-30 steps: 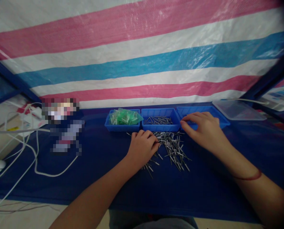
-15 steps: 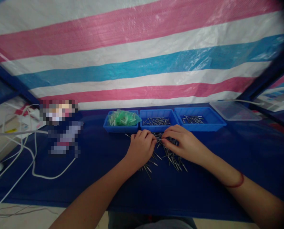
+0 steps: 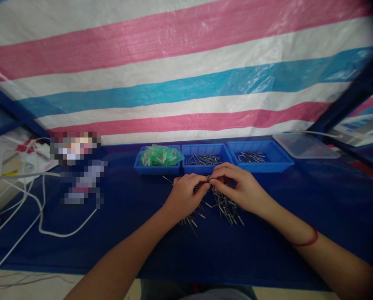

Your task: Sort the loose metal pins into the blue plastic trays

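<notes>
Thumb and forefinger of my left hand (image 3: 188, 193) are pinched, their tips meeting those of my right hand (image 3: 238, 187) above a loose pile of metal blind rivets (image 3: 228, 208). What sits between the fingertips is mostly hidden; it looks like a thin rivet from the pile. My right thumb and forefinger are also closed on it. More rivets (image 3: 189, 221) lie scattered under and below my left hand. Just behind the hands stand a blue bin of rivets (image 3: 204, 159) in the middle and another small group of rivets (image 3: 251, 157) in the right bin.
The left blue bin (image 3: 157, 170) holds a green plastic bag (image 3: 162, 156) with pale pieces inside. A clear flat lid (image 3: 305, 146) lies at the back right. White cables (image 3: 44, 200) run over the left of the blue table (image 3: 117, 233). A striped sheet (image 3: 174, 96) hangs behind.
My left fingers have moved right and stretched to meet the right fingertips. My right hand has shifted slightly left. The view has also moved a little.
</notes>
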`<action>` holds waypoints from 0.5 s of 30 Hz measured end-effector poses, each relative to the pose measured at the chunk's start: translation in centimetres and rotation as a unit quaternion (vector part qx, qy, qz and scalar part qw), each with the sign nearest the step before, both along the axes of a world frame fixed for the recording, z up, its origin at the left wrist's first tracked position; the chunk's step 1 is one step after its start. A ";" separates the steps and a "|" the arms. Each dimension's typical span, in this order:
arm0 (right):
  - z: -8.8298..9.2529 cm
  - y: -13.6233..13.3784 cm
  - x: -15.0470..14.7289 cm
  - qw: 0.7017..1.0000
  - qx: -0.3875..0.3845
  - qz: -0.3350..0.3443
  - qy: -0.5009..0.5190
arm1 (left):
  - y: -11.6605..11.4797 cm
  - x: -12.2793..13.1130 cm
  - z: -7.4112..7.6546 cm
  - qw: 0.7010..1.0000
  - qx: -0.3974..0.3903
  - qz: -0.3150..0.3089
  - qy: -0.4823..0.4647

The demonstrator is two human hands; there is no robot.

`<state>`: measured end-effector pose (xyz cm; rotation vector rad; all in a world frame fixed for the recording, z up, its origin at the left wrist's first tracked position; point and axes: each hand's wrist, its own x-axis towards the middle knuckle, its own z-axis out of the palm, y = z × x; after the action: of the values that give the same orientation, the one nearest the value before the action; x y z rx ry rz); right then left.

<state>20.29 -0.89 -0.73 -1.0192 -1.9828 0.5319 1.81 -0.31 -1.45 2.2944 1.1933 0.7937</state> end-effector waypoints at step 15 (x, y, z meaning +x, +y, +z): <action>0.2 -0.1 0.0 1.000 0.026 0.000 -0.001 | 0.2 -0.3 0.4 0.998 -0.014 -0.003 -0.066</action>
<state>20.32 -0.95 -0.53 -0.9893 -1.9882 0.4776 1.51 -0.14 -1.08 2.1858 1.1303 0.9068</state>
